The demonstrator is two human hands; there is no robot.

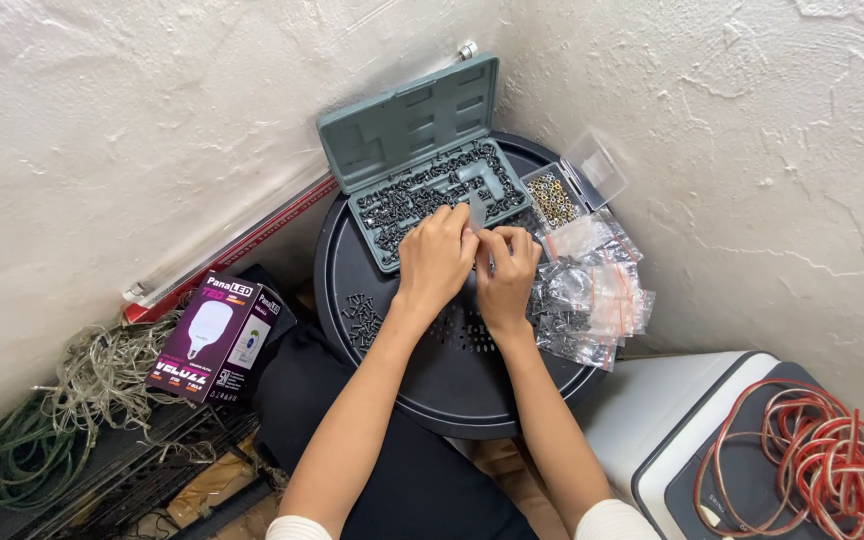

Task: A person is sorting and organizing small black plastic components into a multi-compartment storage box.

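Both hands meet just in front of the open grey case (422, 160) of dark screws: the left hand (436, 258) and right hand (505, 272) pinch a small clear bag (476, 212) together. Filled bags (592, 300) lie right of the case.

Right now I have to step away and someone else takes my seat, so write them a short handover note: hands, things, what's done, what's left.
Left hand and right hand meet over the round black tray, pinching a small clear bag between their fingers.
The open grey case behind them is full of dark screws.
A small clear box of brass-coloured bits sits at its right.
Done: a pile of filled zip bags lies right of the hands.
Left: a loose screw heap on the tray's left, plus the case's contents.
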